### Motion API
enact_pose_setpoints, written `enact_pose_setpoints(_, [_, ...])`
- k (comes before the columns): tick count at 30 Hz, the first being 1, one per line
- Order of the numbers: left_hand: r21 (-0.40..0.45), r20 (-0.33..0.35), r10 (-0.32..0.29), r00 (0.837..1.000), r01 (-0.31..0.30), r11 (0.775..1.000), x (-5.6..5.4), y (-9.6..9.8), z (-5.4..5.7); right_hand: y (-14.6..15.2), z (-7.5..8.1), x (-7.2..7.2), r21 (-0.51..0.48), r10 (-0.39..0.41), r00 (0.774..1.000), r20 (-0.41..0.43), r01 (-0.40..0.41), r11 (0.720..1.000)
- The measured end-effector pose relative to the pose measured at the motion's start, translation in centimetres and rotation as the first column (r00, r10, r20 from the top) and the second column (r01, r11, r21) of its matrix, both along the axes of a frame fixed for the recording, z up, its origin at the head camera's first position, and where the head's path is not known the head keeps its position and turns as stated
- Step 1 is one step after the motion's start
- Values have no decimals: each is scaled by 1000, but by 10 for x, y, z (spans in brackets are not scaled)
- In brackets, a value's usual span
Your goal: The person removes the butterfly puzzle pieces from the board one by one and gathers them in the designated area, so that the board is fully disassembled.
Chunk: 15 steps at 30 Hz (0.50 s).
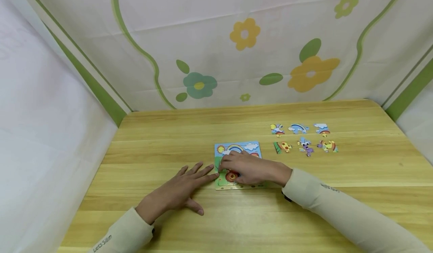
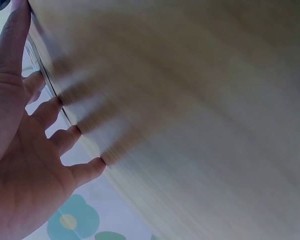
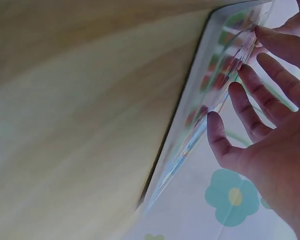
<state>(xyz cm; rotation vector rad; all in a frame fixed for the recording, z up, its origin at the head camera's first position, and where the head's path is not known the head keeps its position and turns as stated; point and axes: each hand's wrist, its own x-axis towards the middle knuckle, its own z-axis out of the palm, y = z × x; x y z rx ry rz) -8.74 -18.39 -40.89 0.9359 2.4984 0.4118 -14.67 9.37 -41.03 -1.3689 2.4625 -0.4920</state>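
A jigsaw puzzle board (image 1: 223, 188) lies on the table, printed with a sun, a rainbow and clouds along its upper part. Over its middle is my right hand (image 1: 249, 167), fingers bent downward and fingertips on the picture; a red-brown spiral (image 1: 231, 176) shows beneath it, and the palm hides much of the rest. Seen from the right wrist, the fingers of this hand (image 3: 272, 125) are spread, tips at the board's face (image 3: 220, 75). My left hand (image 1: 186, 185) rests on the tabletop with fingers spread, the nearest fingertips right at the board's left edge.
To the right of the board, several loose puzzle pieces lie in two rows, among them a rainbow piece (image 1: 299, 128), a cloud piece (image 1: 321, 128) and a purple-and-blue piece (image 1: 306, 147). The wooden table (image 1: 162, 132) ends at a flower-printed cloth wall (image 1: 220, 57).
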Motion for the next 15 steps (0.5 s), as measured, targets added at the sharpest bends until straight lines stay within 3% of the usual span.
enact_pose_setpoints(15, [49, 28, 15, 999, -16, 999, -1, -1, -1, 3, -2, 0, -5, 3, 1000, 22, -3, 1000])
